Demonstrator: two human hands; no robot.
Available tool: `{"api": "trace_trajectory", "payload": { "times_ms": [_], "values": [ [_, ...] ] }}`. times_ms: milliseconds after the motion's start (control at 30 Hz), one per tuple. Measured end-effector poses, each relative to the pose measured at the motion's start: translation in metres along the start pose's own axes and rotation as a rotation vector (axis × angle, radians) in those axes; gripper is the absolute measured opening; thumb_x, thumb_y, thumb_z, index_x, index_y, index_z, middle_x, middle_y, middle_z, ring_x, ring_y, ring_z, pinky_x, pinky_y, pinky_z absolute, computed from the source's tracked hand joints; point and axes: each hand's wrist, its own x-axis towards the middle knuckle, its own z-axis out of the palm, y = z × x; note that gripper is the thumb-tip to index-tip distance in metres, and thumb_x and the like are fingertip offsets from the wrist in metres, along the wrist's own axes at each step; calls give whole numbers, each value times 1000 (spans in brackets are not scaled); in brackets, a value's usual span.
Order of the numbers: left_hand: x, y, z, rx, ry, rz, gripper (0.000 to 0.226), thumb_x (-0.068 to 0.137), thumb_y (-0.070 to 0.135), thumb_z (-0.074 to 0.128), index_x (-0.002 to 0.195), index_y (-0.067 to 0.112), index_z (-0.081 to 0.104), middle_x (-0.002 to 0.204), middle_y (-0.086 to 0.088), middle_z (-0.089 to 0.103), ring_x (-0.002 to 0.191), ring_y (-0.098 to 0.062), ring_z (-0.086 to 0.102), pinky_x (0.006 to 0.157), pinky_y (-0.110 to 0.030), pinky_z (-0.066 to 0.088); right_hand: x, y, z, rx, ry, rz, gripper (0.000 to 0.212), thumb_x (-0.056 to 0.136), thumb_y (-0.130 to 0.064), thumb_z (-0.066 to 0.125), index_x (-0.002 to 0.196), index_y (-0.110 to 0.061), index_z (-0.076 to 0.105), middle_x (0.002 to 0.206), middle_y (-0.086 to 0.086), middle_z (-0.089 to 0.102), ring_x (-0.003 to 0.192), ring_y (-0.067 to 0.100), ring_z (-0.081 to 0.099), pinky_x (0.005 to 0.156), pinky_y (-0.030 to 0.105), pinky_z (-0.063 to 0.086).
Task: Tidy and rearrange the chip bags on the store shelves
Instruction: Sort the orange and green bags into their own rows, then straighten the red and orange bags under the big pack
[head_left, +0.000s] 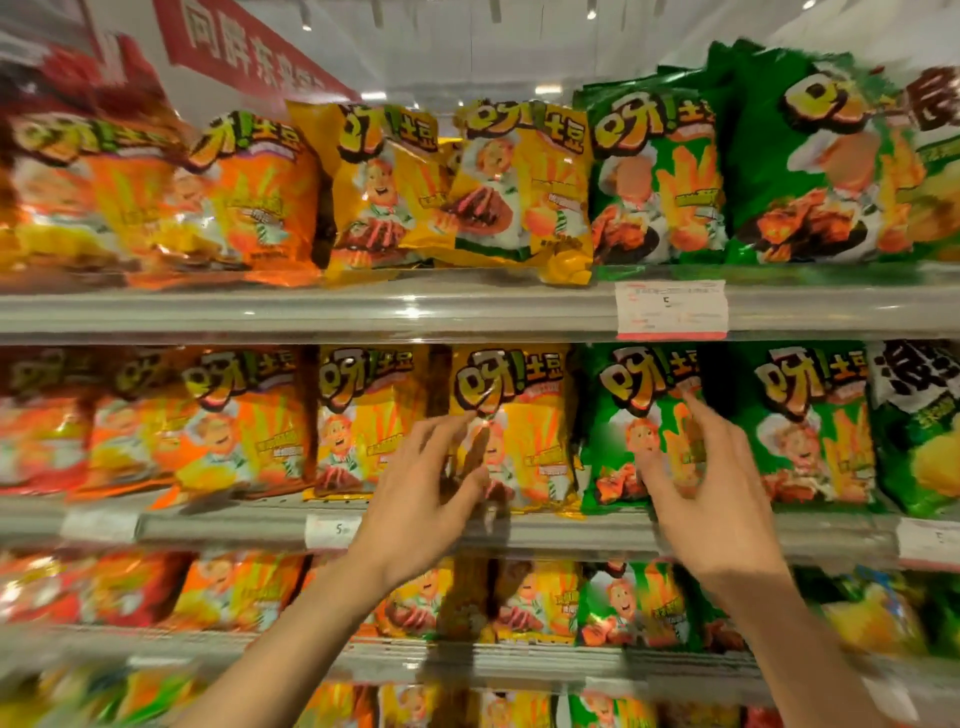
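Observation:
Chip bags fill the store shelves in colour blocks: orange at left, yellow in the middle, green at right. On the second shelf a yellow bag (524, 415) stands upright, and my left hand (421, 488) is raised in front of its lower left with fingers spread, fingertips at its face. To the right, my right hand (696, 478) hovers open before a green bag (623, 415), its fingers spread across the bag's front. Neither hand grips anything. On the top shelf two yellow bags (457, 192) lean against each other, tilted.
The second shelf's metal edge (218, 525) carries white price tags (332, 530). A larger price label (670, 309) hangs on the top shelf rail. More bags fill the lower shelves (519, 603). A red banner (244, 47) hangs overhead at upper left.

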Motion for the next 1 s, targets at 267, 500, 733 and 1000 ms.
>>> {"api": "trace_trajectory", "payload": {
  "times_ms": [267, 500, 733, 1000],
  "values": [
    [-85, -79, -106, -327, 76, -201, 48, 93, 47, 59, 138, 46, 42, 131, 30, 47, 111, 26, 44, 88, 0, 38, -77, -105, 97, 278, -233, 164, 63, 91, -40, 62, 147, -32, 34, 128, -7, 55, 108, 8, 58, 81, 17, 45],
    [-182, -178, -197, -548, 260, -463, 45, 89, 40, 65, 132, 42, 50, 113, 16, 66, 99, 3, 64, 86, -15, 51, -160, -206, 202, 450, -295, 231, 43, 90, -17, 68, 130, -22, 52, 110, 2, 65, 84, -1, 64, 66, 2, 46],
    [-226, -254, -263, -541, 375, -566, 43, 93, 28, 64, 133, 33, 50, 112, 11, 66, 95, 7, 62, 74, -2, 43, -191, -278, 286, 385, -392, 225, 35, 91, -10, 67, 119, -24, 51, 109, -1, 65, 71, -18, 60, 64, 1, 42],
    [-215, -335, -320, -465, 437, -590, 40, 92, 23, 67, 129, 33, 54, 111, 7, 68, 94, 4, 65, 76, -4, 45, -173, -346, 375, 524, -476, 196, 47, 85, -32, 72, 128, -34, 52, 111, -12, 64, 85, -8, 65, 65, 12, 50]
  ]
}}
